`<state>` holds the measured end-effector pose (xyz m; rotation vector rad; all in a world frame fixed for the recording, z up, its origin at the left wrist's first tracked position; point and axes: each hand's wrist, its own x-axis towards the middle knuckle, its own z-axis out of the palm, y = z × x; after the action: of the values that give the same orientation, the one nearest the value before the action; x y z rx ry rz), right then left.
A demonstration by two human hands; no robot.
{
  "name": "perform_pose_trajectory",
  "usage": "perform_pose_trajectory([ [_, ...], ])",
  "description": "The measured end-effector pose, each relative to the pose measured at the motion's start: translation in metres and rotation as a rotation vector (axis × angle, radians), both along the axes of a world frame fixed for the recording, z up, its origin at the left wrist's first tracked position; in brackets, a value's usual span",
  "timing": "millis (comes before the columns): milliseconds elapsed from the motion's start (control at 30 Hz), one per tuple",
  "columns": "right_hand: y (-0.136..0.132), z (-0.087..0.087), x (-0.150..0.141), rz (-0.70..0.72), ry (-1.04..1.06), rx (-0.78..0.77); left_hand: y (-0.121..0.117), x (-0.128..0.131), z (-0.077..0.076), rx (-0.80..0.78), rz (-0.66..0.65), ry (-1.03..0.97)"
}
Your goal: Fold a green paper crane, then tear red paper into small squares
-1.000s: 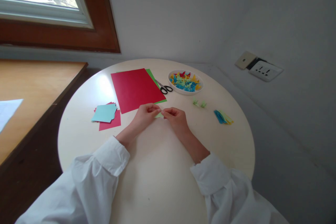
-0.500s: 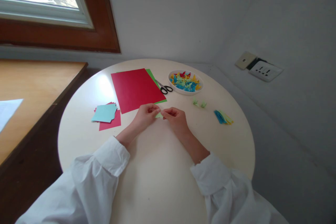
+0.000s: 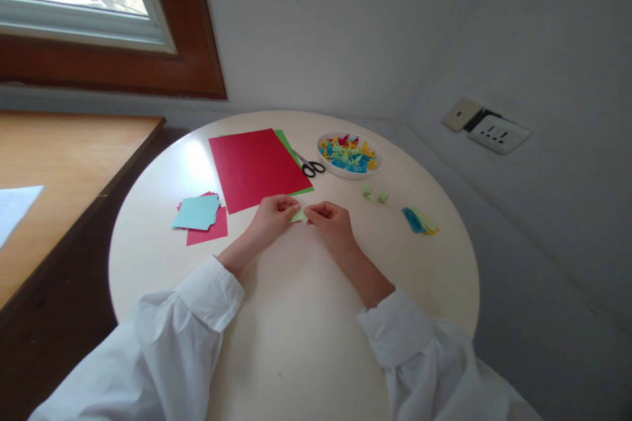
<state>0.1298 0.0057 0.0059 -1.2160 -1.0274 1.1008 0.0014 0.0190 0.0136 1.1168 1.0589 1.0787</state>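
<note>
A small piece of light green paper shows between my hands, low over the table. My left hand pinches it from the left between thumb and fingers. My right hand is closed in a pinch at the paper's right edge; its fingertips partly hide what they grip. Just beyond my hands lies a large red sheet on top of a green sheet. To the right, two small light green folded paper pieces rest on the table.
Black-handled scissors lie beside a white bowl of colourful folded paper. At left is a stack of small squares, light blue over red. A bunch of blue, green and yellow folded strips lies right on the round white table.
My right fingertips have shifted very slightly right, and a little more of the green paper shows between my hands. Everything else stays in place.
</note>
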Motion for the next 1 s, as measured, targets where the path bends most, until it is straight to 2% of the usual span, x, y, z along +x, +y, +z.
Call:
perform_pose_trajectory([
  [167,0.000,0.000,0.001,-0.003,-0.017,0.011,0.005,-0.003,-0.008,0.058,-0.074,0.021],
  [333,0.001,-0.001,0.001,0.021,-0.016,0.002,0.007,-0.005,-0.012,0.075,-0.063,0.051],
  [1000,0.004,-0.005,0.001,-0.015,0.028,0.080,0.002,-0.002,-0.004,0.098,-0.041,0.051],
])
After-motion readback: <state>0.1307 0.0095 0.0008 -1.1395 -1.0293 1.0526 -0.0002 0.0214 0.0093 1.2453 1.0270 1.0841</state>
